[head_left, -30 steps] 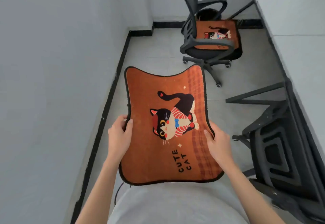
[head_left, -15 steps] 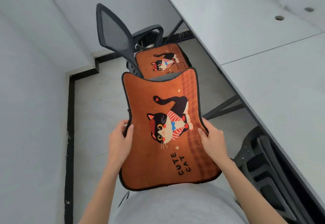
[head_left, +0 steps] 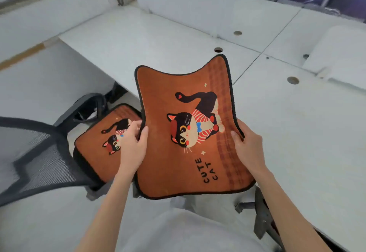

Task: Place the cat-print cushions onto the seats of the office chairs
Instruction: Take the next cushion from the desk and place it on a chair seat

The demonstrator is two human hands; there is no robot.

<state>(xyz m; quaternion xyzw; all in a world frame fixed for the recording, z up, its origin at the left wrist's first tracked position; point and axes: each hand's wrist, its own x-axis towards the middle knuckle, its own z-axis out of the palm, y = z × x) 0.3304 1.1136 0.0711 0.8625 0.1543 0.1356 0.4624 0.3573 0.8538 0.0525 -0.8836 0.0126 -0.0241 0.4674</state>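
Note:
I hold an orange cat-print cushion (head_left: pixel 190 133) with black trim and the words CUTE CAT in front of my chest, above the desk edge. My left hand (head_left: pixel 133 145) grips its left edge and my right hand (head_left: pixel 248 143) grips its right edge, thumbs on top. A second cat-print cushion (head_left: pixel 99 148) lies on the seat of a black mesh-backed office chair (head_left: pixel 39 158) at the lower left, partly hidden behind my left hand. Another chair's dark frame (head_left: pixel 263 218) shows below the held cushion at the right.
A long white desk (head_left: pixel 297 133) with round cable holes fills the right and centre. White partition panels (head_left: pixel 198 10) stand at its far side. The near chair's mesh back is close on my left, its armrest (head_left: pixel 87 105) beside the desk.
My view has swung right and come closer to the chair with the cushion on it. The held cushion now hangs over the desk edge, and both hands keep the same grip.

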